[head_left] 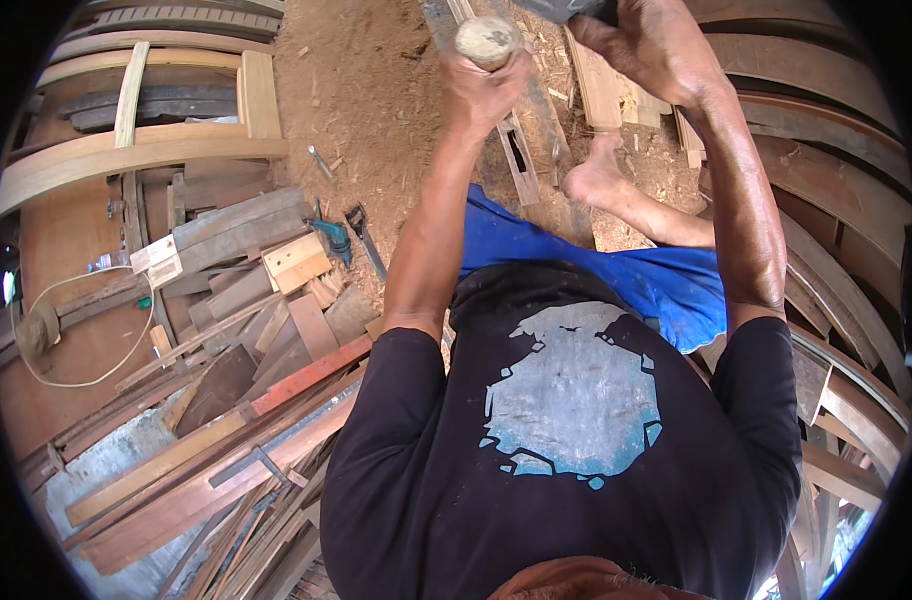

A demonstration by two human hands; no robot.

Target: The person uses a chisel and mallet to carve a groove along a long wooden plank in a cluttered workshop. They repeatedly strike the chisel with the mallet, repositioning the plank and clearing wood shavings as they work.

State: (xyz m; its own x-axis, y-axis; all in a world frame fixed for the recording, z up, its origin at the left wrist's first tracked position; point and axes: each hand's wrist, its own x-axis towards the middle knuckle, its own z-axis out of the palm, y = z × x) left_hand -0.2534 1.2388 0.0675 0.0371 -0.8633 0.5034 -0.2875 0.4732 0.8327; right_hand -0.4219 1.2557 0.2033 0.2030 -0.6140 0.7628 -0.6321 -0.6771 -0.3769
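Note:
My left hand [484, 92] is closed in a fist around a round wooden handle [487, 43], whose worn, pale end faces up; the tool's lower part is hidden. At the top edge my right hand [656, 50] grips a dark grey block-like thing [561, 8], partly cut off by the frame, to the right of the handle. Beneath my left hand lies a narrow piece of wood [519, 165] with a long dark slot cut in it. My bare foot [598, 178] rests beside it, near a pale board [598, 90].
Sawdust and shavings cover the ground [356, 90]. To the left lie a saw [366, 240], a teal power tool [333, 238] and stacked offcuts [296, 262]. A curved wooden frame [146, 150] stands farther left. Long curved boards [816, 130] line the right side.

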